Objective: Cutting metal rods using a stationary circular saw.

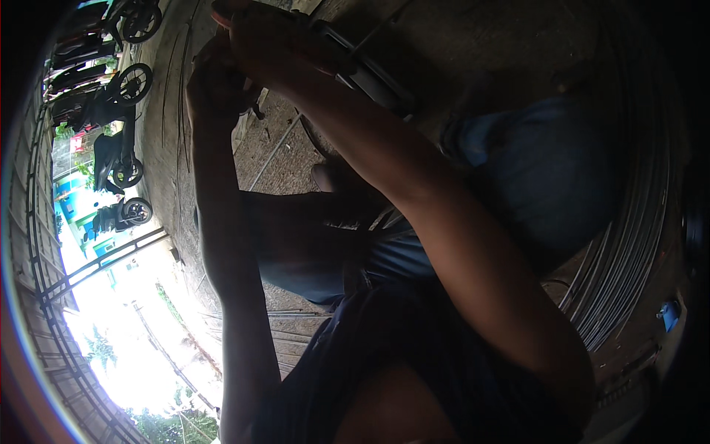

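Note:
Both my arms reach up to the top of the view, where my hands meet in shadow. My left hand (213, 89) is closed, its fingers curled around something too dark to make out. Right above it and touching it is my right hand (255, 37), bent over and also closed; what it grips is hidden. A small dark hooked piece (257, 105) pokes out beneath the hands. To the right of my right wrist lies a dark metal frame (366, 70) with straight bars. Below the hands a thin rod (274, 152) runs slantwise over the rough ground.
My jeans-clad legs (547, 170) are folded beneath my arms. A bundle of long thin metal rods (617, 259) curves along the right, near a small blue object (668, 316). Several parked motorcycles (122, 89) line the far left, above a metal railing (103, 260) and bright daylight.

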Tool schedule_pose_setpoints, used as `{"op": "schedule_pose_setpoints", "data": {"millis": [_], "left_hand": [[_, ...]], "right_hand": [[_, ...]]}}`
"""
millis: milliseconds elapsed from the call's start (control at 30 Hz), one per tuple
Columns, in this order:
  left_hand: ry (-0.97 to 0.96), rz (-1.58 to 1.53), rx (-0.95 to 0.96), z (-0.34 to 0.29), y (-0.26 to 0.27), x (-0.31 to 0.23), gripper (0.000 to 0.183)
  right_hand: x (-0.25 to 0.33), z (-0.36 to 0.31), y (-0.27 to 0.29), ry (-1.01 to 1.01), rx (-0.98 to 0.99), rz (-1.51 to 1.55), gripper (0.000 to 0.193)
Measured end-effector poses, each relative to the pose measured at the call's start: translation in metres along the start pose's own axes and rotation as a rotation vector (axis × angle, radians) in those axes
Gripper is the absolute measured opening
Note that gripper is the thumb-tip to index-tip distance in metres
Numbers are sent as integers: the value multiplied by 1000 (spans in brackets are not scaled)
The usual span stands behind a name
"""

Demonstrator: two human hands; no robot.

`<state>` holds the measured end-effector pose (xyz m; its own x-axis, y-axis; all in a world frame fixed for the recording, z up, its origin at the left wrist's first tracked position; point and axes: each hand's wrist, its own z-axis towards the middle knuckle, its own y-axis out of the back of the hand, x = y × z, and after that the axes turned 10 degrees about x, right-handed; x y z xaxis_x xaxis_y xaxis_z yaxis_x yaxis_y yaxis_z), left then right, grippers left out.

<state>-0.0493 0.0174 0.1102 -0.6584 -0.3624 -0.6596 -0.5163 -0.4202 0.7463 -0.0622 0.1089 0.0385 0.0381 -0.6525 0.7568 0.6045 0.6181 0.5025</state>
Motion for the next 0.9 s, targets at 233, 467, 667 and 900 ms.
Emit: {"op": "schedule_pose_setpoints", "data": {"millis": [233,467,667,900], "left_hand": [[-211,839,-37,2,12,65,28],[314,339,29,-19,-7,67,15],[358,-1156,-207,-29,-33,42,22],[446,-1150,-340,-32,-61,26,23]], "right_hand": [[-14,7,-8,-2,-72,-20,18],[-17,-13,24,-10,110,31,16],[-20,-29,53,-50,308,28,29],[-43,-42,23,-30,44,78,26]]}}
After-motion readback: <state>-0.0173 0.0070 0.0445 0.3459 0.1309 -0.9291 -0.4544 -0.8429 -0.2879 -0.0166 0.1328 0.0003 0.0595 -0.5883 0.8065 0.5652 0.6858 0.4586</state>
